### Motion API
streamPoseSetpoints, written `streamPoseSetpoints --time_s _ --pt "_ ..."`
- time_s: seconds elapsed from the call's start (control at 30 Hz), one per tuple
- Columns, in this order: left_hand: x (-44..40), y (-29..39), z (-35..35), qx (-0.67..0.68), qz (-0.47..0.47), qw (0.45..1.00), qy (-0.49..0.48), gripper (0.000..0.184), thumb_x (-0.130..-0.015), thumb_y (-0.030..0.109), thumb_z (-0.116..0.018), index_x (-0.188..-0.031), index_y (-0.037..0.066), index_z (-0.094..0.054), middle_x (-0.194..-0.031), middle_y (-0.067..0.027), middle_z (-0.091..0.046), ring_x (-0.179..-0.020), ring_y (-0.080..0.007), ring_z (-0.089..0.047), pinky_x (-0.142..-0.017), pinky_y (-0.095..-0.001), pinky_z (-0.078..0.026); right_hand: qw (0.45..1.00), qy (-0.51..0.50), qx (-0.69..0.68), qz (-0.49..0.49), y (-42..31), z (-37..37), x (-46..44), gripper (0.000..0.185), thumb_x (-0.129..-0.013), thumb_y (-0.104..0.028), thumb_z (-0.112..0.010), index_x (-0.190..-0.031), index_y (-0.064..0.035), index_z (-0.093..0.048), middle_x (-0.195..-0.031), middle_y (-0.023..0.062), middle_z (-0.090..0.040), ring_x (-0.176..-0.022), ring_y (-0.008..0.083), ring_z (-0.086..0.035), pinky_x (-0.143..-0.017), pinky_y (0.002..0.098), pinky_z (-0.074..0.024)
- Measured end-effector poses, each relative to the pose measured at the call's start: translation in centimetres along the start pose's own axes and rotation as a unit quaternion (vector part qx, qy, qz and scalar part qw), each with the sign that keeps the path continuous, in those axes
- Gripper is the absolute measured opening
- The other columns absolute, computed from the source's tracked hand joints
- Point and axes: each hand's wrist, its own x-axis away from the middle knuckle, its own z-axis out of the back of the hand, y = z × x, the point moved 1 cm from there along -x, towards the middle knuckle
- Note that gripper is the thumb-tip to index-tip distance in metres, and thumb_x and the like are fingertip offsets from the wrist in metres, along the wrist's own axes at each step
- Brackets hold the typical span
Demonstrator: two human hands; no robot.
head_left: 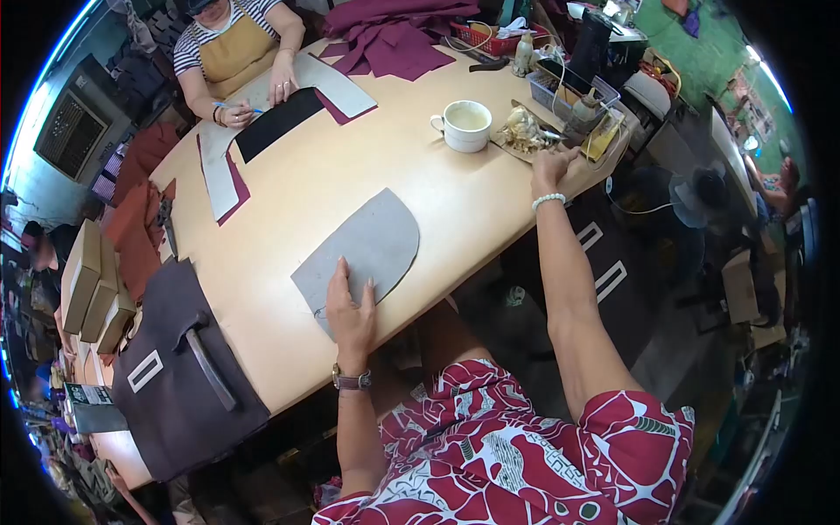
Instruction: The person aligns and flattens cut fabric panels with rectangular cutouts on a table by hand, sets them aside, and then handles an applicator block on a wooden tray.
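My left hand (352,313) lies with its fingers apart on a grey piece of leather or fabric (372,241), curved on one side, near the table's front edge. My right hand (551,168) reaches to the table's right end, beside a small board (516,144) piled with crumpled, yellowish, glue-like residue. Its fingers are curled together; what they hold, if anything, is too small to make out. A white mug (466,127) with pale liquid stands left of the board. Just beyond my right fingers is a container of yellow liquid (601,140).
Across the table (289,210) a person holds a blue pen over black and pale pattern pieces (280,122). Maroon material (394,31) is heaped at the back. A hammer (208,367) rests on dark leather (175,289) at left. Bottles and a basket (560,92) crowd the right corner.
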Motion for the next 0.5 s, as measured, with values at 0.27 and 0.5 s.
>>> streamPoseSetpoints --time_s 0.27,0.5 --pt "1.5 0.7 0.1 -0.118 -0.086 0.989 -0.021 0.039 -0.081 0.014 -0.062 -0.115 -0.003 -0.053 -0.117 -0.0207 -0.054 -0.111 -0.0373 -0.048 -0.095 -0.0425 -0.039 0.998 -0.047 0.045 -0.014 -3.1 3.0 4.5 0.080 -0.079 -0.002 -0.046 -0.140 0.0057 0.005 -0.141 0.0307 -0.022 -0.128 0.0380 -0.033 -0.108 0.0377 -0.0253" --pt "2.1 0.7 2.9 -0.090 -0.069 0.989 0.099 0.033 -0.081 0.012 -0.061 -0.111 -0.001 -0.057 -0.122 -0.0206 -0.050 -0.115 -0.0377 -0.045 -0.097 -0.0438 -0.038 0.972 -0.066 -0.031 0.224 -2.6 4.3 11.8 0.084 -0.085 -0.010 -0.053 -0.140 0.0040 0.008 -0.142 0.0293 -0.019 -0.130 0.0374 -0.029 -0.108 0.0409 -0.0228"
